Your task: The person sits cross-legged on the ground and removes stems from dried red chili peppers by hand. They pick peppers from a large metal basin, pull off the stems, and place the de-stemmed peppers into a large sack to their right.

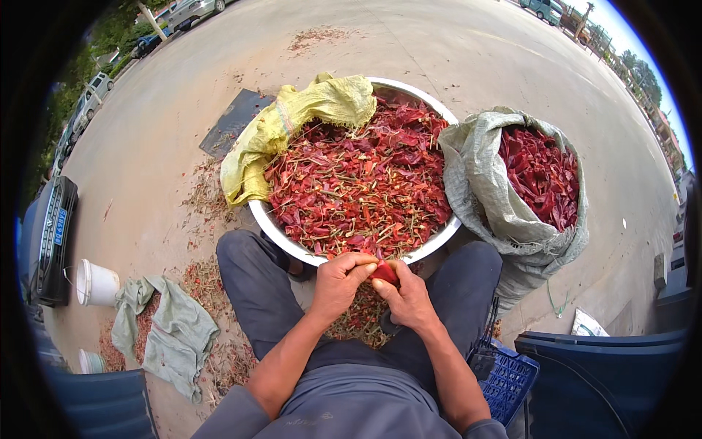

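My left hand (342, 284) and my right hand (408, 296) meet over my lap, at the near rim of a large white basin (269, 228). Between them is a dried red chili pepper (385, 274), pinched by the fingers of both hands. The basin is heaped with dried red chilies (358, 190), with many pale stems mixed in. A yellow woven sack (256, 146) lies draped over the basin's left and far rim. To the right stands a grey-white woven sack (482, 168), its rolled mouth showing red chili pieces (540, 179).
Stems and chili scraps (208, 285) litter the concrete at left. A white bucket (99, 283), a crumpled green-grey sack (175, 340) and a dark flat board (235, 123) lie around. At my right is a blue plastic crate (508, 380). Parked vehicles (57, 234) line the left side.
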Demonstrator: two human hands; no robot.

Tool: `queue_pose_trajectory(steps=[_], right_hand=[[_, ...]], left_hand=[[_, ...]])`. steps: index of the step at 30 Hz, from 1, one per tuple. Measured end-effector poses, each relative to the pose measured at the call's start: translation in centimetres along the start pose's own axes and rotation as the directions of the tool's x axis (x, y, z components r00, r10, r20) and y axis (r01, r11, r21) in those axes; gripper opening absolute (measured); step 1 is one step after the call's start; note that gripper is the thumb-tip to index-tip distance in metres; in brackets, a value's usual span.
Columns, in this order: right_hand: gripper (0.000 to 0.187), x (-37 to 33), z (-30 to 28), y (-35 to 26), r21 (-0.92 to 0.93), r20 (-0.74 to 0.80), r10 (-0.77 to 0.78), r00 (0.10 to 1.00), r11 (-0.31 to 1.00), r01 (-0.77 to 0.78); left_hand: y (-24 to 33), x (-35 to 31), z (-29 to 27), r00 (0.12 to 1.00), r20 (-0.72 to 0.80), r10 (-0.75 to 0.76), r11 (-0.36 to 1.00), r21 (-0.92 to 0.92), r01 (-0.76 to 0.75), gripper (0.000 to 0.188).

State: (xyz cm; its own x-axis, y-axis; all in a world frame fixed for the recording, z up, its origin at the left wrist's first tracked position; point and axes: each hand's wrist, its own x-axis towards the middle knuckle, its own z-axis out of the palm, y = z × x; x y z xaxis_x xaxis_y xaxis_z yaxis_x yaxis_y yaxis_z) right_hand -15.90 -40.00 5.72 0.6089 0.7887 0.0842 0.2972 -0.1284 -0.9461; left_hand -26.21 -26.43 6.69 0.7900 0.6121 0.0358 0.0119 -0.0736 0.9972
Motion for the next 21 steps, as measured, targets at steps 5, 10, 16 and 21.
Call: queue_pose_trajectory(steps=[5,10,16,21], right_hand=[[0.056,3.3,-0.4,-2.8,-0.414,0.117,-0.182,0.976,0.885,0.214],[0.035,7.8,-0.5,-4.4,-0.234,0.131,-0.148,0.980,0.956,0.176],[0.027,14.7,-0.5,-2.7,-0.331,0.162,-0.435,0.885,0.821,0.465],[0.023,19.4,-0.7,-1.9,-0.298,0.198,-0.403,0.894,0.844,0.446]], left_hand=[[0.7,1.5,-0.9,1.000,0.006,0.008,1.000,-0.009,-0.008,0.018],[2.2,4.5,-3.8,0.988,0.138,-0.065,0.884,-0.452,0.121,0.033],[2.2,9.6,-4.6,0.995,0.005,0.104,0.969,-0.225,-0.100,0.021],[2.1,14.4,-5.1,0.980,-0.052,0.190,0.977,0.103,-0.184,0.008]])
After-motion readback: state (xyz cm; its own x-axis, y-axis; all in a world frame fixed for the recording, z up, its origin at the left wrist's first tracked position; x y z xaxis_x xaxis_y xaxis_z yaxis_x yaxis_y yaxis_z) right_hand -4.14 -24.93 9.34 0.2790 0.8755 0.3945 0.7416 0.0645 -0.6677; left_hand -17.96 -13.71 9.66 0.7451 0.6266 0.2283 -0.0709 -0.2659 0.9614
